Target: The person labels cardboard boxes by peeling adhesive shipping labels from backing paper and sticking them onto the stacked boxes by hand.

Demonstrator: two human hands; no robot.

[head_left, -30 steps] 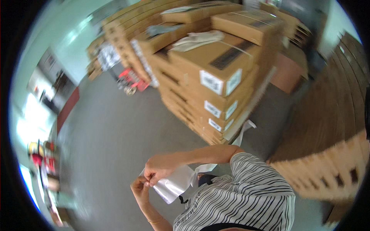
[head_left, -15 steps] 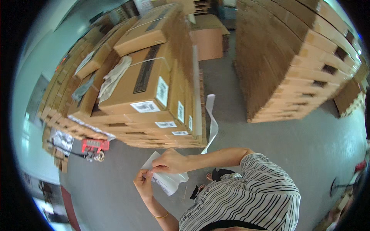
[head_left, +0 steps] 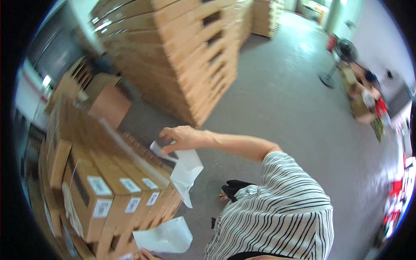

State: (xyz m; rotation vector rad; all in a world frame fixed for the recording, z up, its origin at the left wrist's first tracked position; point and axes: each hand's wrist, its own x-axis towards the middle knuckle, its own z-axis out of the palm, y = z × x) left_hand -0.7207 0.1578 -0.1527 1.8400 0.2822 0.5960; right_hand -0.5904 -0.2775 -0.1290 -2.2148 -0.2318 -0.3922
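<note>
My right hand (head_left: 184, 138) reaches out over the floor beside the stacked cartons, its thumb and fingers pinched on a thin piece of white paper (head_left: 164, 152). Just below that hand hangs a creased white strip (head_left: 187, 170); whether it joins the pinched piece I cannot tell. Low in the picture, my left hand (head_left: 148, 255) shows only its fingers, at the edge of a curled white sheet (head_left: 167, 236), which it grips. The rest of that hand is cut off by the lower edge.
Labelled brown cartons (head_left: 93, 190) stand stacked at the left. A taller carton stack (head_left: 169, 56) rises ahead. A flat brown board (head_left: 110, 106) leans between them. At the far right are a standing fan (head_left: 345, 50) and piled boxes (head_left: 362, 106).
The view has swung to the right. My hands, together at one white sheet before, are now apart: the right has moved forward with white paper, the left is low with the sheet.
</note>
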